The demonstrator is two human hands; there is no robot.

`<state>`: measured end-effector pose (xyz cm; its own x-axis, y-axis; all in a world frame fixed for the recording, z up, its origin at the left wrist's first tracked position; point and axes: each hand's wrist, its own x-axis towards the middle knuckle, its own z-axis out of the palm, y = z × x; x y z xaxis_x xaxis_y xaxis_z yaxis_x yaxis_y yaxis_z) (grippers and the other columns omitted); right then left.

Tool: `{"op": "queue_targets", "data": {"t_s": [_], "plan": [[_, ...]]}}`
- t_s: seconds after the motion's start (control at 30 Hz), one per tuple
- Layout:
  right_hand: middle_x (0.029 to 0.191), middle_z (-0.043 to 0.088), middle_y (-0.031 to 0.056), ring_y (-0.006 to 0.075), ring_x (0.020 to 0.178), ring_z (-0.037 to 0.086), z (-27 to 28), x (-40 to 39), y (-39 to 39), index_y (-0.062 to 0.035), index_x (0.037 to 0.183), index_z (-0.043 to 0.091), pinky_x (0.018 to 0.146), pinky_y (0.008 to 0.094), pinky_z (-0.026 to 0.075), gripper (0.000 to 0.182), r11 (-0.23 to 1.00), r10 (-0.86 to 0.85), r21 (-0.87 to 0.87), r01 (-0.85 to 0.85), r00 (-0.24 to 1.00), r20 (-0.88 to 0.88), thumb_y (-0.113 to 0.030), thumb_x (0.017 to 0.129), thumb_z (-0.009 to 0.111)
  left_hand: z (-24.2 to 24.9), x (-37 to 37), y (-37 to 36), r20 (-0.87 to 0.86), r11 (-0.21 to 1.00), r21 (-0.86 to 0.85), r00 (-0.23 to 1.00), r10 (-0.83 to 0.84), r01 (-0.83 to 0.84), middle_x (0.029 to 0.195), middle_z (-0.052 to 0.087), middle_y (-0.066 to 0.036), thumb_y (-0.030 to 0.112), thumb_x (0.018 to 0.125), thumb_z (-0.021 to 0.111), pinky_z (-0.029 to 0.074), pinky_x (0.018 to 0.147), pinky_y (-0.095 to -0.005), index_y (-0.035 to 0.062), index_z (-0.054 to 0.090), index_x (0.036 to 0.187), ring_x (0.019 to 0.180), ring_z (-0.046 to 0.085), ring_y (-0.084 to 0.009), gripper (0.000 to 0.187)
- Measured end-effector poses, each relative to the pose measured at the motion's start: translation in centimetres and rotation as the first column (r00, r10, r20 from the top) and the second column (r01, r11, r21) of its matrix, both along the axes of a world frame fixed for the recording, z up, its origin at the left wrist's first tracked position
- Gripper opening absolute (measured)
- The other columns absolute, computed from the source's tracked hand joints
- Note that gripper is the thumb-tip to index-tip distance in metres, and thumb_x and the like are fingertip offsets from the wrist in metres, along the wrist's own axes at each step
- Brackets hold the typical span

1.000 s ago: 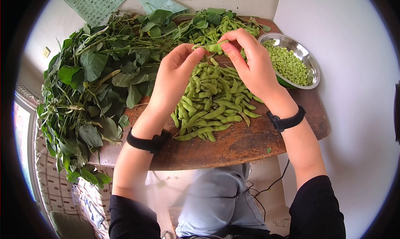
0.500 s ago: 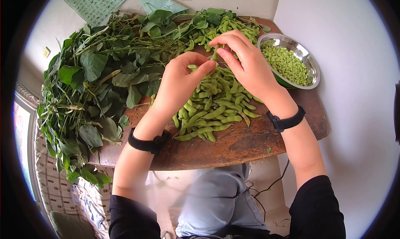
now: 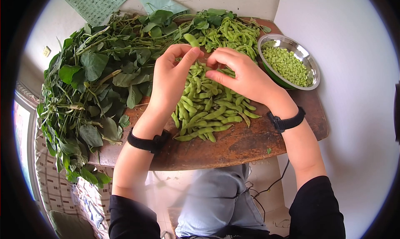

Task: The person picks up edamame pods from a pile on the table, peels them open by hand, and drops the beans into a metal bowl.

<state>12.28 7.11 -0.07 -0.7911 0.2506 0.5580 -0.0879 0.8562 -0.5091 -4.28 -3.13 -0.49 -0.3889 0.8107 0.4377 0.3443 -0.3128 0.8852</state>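
A green soybean pod [image 3: 191, 40] is pinched between the thumb and fingers of my left hand [image 3: 173, 68], its end sticking up above them. Close beside it, my right hand [image 3: 241, 74] has bent fingers, with a gap between thumb and forefinger; its palm is hidden. Below both hands lies a heap of green soybean pods [image 3: 208, 110]. To the right stands a metal bowl [image 3: 313, 68] holding shelled green beans [image 3: 287, 64].
Leafy soybean stalks [image 3: 93, 66] cover the left and back of the wooden table [image 3: 250, 145], some hanging over its edge. More pods [image 3: 235, 32] lie at the back near the bowl. A white wall [image 3: 354, 114] rises on the right.
My left hand has moved slightly left and up with the pod. My right hand has dropped lower, its fingers curling more, and has come away from the pod.
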Motion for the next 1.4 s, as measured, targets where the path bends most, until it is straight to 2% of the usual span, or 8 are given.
{"op": "queue_targets", "data": {"t_s": [0.17,0.3,0.37,0.43,0.57,0.63,0.77,1.4], "plan": [[0.096,0.058,0.0086,0.0252,0.097,0.055,-1.5,-0.5,-0.2,-0.0042,0.092,0.063,0.088,0.0372,0.046,0.018,0.948,0.198,0.214,-0.234,0.964,0.177,-0.02,0.085,0.069,0.4,-0.4,-0.1,0.194,0.969,0.04,0.953,0.231,-0.243,0.078,0.048,0.008,0.025,0.098,0.055,0.028,0.059,-0.0177,0.0076,0.065,0.092,0.069,0.036,-0.0017,0.021],[0.095,0.06,0.007,0.0263,0.096,0.055,-0.8,-0.4,-0.5,-0.0054,0.09,0.064,0.086,0.0375,0.046,0.019,0.954,0.181,0.223,-0.2,0.978,0.104,-0.023,0.085,0.068,0.0,-0.8,0.1,0.155,0.988,-0.066,0.977,0.147,-0.138,0.078,0.05,0.008,0.025,0.098,0.054,0.032,0.063,-0.0184,0.0072,0.065,0.092,0.071,0.039,-0.0021,0.021],[0.097,0.06,0.007,0.0244,0.099,0.056,-0.1,-0.1,0.4,-0.0064,0.095,0.064,0.089,0.0394,0.046,0.018,0.926,-0.155,0.327,0.19,0.979,-0.13,-0.021,0.086,0.068,0.0,-0.4,0.2,0.159,0.993,-0.114,0.986,0.058,-0.04,0.079,0.051,0.008,0.025,0.098,0.054,0.033,0.065,-0.0189,0.0069,0.064,0.092,0.072,0.04,-0.0023,0.021],[0.102,0.059,0.0088,0.025,0.102,0.056,-0.4,-0.1,2.8,-0.0068,0.105,0.062,0.092,0.0395,0.045,0.022,0.666,-0.51,0.336,0.666,0.735,-0.446,-0.02,0.088,0.067,0.1,-0.4,0.0,0.018,0.977,-0.211,1.0,-0.005,0.008,0.077,0.057,0.005,0.021,0.097,0.056,0.037,0.065,-0.0195,0.0011,0.064,0.093,0.07,0.044,-0.0022,0.021],[0.109,0.057,0.0109,0.0266,0.102,0.057,-0.4,0.5,3.1,-0.0073,0.113,0.059,0.091,0.0379,0.047,0.028,0.678,-0.517,0.3,0.671,0.726,-0.453,-0.019,0.089,0.066,-0.4,0.0,0.3,-0.045,0.974,-0.204,0.993,-0.105,0.093,0.082,0.064,0.0,0.022,0.096,0.058,0.043,0.074,-0.0221,-0.0012,0.064,0.091,0.078,0.054,-0.0056,0.024],[0.114,0.056,0.0095,0.0263,0.099,0.059,-0.2,0.2,1.7,-0.0071,0.115,0.058,0.086,0.0372,0.05,0.027,0.939,-0.315,0.075,0.335,0.928,-0.201,-0.016,0.09,0.064,-0.3,0.1,0.2,-0.062,0.974,-0.199,0.99,-0.123,0.109,0.082,0.064,-0.001,0.021,0.096,0.058,0.043,0.074,-0.0225,-0.0014,0.064,0.092,0.079,0.054,-0.0057,0.024],[0.106,0.06,0.0078,0.0254,0.094,0.061,-0.3,-0.3,0.5,-0.0053,0.113,0.058,0.08,0.0369,0.051,0.021,0.958,-0.189,0.179,0.222,0.964,-0.186,-0.012,0.093,0.059,-0.4,0.3,0.2,-0.042,0.97,-0.178,0.984,-0.176,0.166,0.082,0.064,-0.001,0.02,0.097,0.057,0.044,0.075,-0.023,-0.001,0.063,0.092,0.079,0.055,-0.006,0.022],[0.092,0.063,0.0115,0.0266,0.08,0.062,-0.2,-0.3,0.0,-0.0016,0.103,0.057,0.071,0.0355,0.049,0.012,0.97,-0.241,-0.074,0.231,0.953,-0.183,-0.008,0.093,0.057,-0.8,0.7,0.2,-0.14,0.977,-0.177,0.979,-0.146,0.12,0.09,0.067,-0.006,0.015,0.095,0.058,0.047,0.076,-0.0285,-0.0026,0.061,0.103,0.082,0.06,-0.0126,0.02]]}}
